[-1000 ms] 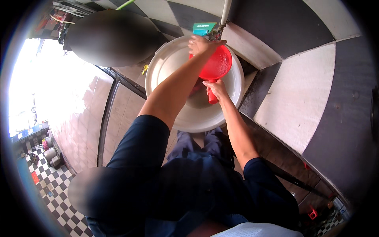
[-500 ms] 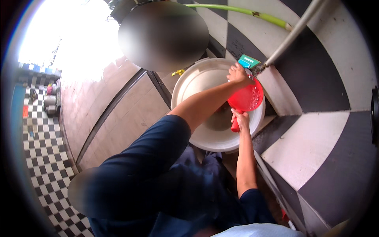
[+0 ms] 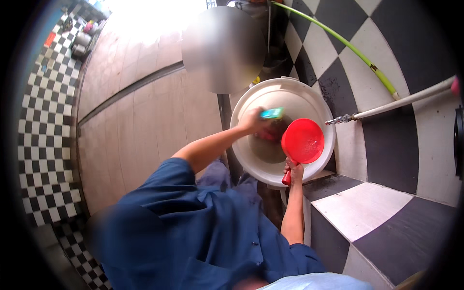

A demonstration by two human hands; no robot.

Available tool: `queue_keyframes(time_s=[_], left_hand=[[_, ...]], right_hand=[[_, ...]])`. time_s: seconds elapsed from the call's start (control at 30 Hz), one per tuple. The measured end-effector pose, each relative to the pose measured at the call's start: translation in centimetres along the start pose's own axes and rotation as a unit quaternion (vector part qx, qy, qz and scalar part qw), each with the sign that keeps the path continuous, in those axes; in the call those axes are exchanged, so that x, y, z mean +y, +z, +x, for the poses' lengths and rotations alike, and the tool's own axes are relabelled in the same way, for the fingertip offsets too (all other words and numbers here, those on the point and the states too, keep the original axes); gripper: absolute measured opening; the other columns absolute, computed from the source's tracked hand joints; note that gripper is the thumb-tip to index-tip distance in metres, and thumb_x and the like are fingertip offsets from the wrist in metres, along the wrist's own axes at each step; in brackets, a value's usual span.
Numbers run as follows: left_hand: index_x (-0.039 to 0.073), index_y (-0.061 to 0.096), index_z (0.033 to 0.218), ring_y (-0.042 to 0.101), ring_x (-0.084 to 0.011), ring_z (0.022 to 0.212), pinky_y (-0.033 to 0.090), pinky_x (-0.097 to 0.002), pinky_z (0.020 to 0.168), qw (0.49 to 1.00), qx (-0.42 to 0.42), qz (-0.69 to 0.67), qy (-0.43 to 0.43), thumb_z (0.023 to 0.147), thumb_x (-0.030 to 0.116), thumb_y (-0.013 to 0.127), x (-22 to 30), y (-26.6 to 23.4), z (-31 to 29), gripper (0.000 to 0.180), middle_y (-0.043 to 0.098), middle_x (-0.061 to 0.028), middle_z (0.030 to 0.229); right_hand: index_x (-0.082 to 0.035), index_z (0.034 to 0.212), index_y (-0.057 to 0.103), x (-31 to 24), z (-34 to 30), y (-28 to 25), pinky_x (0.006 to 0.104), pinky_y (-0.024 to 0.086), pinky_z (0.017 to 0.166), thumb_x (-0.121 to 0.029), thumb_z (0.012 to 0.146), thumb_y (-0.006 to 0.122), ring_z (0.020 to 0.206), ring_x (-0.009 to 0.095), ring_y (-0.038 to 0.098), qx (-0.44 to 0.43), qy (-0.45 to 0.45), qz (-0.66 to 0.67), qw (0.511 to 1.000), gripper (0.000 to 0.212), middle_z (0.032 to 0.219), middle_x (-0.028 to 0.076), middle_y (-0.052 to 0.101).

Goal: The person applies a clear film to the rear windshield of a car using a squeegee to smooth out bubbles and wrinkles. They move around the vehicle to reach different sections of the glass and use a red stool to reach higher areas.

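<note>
My right hand (image 3: 295, 170) is wrapped round the handle of a red dipper (image 3: 303, 137), which holds water with bubbles at its surface. The dipper hangs over the right side of a large round white tub (image 3: 244, 94). Over the tub's left part is my left hand (image 3: 252, 121), smeared by motion and closed on a small flat teal-and-green object (image 3: 272, 113); its kind cannot be made out. Below that hand, the tub holds murky water (image 3: 266, 152) with something dark and reddish in it, too blurred to name.
A metal tap (image 3: 340, 119) on a white pipe (image 3: 411, 103) juts toward the tub's right rim. A green hose (image 3: 338, 36) runs along the black-and-white tiled wall. To the left lie brown floor boards (image 3: 145, 111) and a checkered floor (image 3: 46, 145). A blurred round patch hides the area beyond the tub.
My left hand has moved from the tap, beside the dipper, leftward over the tub with the teal-and-green object. The dipper stays in my right hand. The whole view has shifted and turned.
</note>
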State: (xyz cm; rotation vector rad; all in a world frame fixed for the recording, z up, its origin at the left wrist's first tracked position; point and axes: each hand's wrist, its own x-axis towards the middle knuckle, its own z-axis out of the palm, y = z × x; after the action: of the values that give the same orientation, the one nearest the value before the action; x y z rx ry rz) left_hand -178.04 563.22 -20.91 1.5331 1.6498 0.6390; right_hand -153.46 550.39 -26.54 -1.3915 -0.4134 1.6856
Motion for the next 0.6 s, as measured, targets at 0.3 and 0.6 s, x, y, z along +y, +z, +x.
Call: queue_keyframes(time_s=[0.3,0.6], left_hand=[[0.012,0.048,0.075,0.037,-0.0156,0.038,0.032,-0.0351,0.037,0.807,0.227,-0.194,-0.510,0.078,0.020,0.055,-33.9,-12.7,-31.9,0.011,0.038,-0.0020,0.050],[0.009,0.047,0.085,0.044,-0.0173,0.046,0.039,-0.0374,0.044,0.531,0.332,-0.401,-0.669,0.084,0.017,0.050,-42.7,-10.5,-55.3,0.009,0.048,-0.0045,0.061]], right_hand=[[-0.005,0.089,0.051,4.0,-5.9,3.3,0.0205,0.041,0.043,-0.013,0.081,0.065,0.054,0.007,0.047,-0.067,0.084,-0.011,0.994,0.018,0.069,0.000,0.047],[-0.002,0.090,0.051,6.4,-10.6,9.7,0.0182,0.042,0.045,-0.013,0.085,0.059,0.055,0.005,0.048,-0.008,0.097,0.012,0.995,0.014,0.073,0.003,0.049]])
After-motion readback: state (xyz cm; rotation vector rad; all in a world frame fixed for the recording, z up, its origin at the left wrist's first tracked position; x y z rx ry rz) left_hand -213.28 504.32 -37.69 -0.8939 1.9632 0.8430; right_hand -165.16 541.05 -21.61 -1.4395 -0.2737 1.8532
